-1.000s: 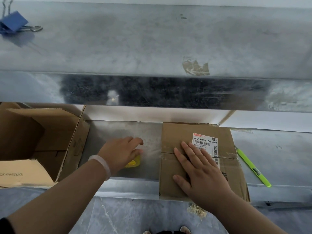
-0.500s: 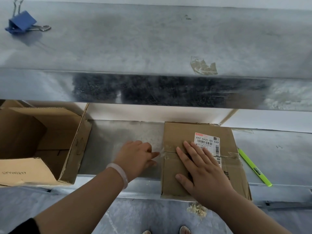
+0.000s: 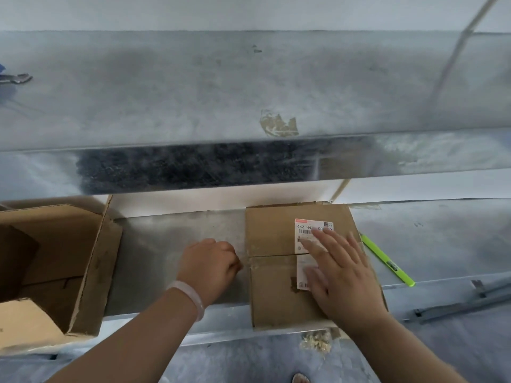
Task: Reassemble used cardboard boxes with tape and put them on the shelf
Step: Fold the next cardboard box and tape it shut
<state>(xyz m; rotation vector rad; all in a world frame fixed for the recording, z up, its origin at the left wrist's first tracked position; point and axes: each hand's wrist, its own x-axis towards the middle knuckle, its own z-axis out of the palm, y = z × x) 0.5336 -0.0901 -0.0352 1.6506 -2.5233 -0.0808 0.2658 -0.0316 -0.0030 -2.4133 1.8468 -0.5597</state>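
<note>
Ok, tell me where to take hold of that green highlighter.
Pinch the green highlighter across the middle of its barrel, coming from above and the right. It lies flat and slanted on the metal shelf, its far end close beside the cardboard box, so the right side looks freer.

The blurred right hand (image 3: 343,275) hides part of the label (image 3: 309,230); the left edge cuts off the clip (image 3: 16,78).

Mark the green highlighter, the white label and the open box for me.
green highlighter (image 3: 387,261), head view, middle of its barrel.
white label (image 3: 307,230), head view, barcode part above the fingers.
open box (image 3: 94,280), head view, outer face of its right wall.
</note>
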